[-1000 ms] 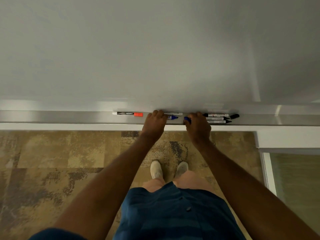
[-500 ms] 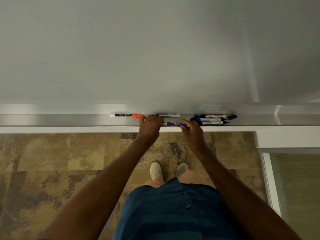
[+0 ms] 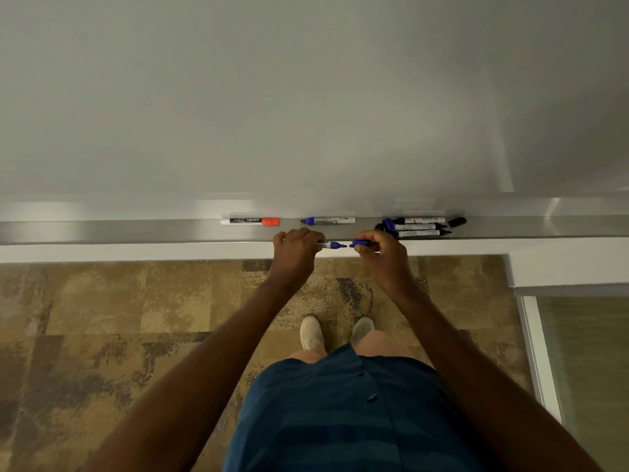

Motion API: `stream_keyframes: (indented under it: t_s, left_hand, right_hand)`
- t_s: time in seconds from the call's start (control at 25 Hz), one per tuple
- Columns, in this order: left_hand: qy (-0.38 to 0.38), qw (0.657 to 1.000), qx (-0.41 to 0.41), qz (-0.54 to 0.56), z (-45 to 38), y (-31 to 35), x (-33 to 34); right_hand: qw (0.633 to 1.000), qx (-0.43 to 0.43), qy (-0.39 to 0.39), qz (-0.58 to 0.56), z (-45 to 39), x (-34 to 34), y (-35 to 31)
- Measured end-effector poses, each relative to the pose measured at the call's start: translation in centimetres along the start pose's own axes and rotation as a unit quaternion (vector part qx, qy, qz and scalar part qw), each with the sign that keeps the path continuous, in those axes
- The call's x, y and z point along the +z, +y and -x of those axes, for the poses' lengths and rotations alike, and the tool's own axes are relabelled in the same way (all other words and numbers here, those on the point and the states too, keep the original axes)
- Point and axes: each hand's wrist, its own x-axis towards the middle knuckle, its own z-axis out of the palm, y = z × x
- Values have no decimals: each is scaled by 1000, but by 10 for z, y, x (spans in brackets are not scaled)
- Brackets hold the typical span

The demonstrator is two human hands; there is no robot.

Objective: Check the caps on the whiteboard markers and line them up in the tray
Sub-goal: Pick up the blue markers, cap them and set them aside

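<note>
Since the earlier frames, both hands have drawn back from the tray to just in front of its lip, and a blue marker has come out with them, its cap now off. The left hand is closed around the marker barrel, bare blue tip pointing right; the fingers of the right hand pinch the blue cap, held just apart from the tip and in line with it. Judged from this, the step in hand is a cap check or recapping of this marker.

In the tray, a red-capped marker lies to the left along the back edge; a second blue marker lies mid-tray, tip to the left, whether capped cannot be told. To the right, three black markers lie stacked close together, with a blue piece at their left end and a loose black cap at their right.

Progress appears early: the markers lie in separate groups, not one row, and at least one loose cap remains unfitted.
</note>
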Motion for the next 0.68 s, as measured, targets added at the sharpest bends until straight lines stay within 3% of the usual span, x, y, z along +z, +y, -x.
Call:
stream_keyframes:
  t_s: [0.48,0.68]
  left_hand:
    - [-40,995,82,29,19,23,-8]
    - [-13,996,85,36,21,34,-18]
  right_hand:
    - [999,-9,-33,-6,28,-4,-8]
    - [998,-2,-51,-38,24,-15,-17]
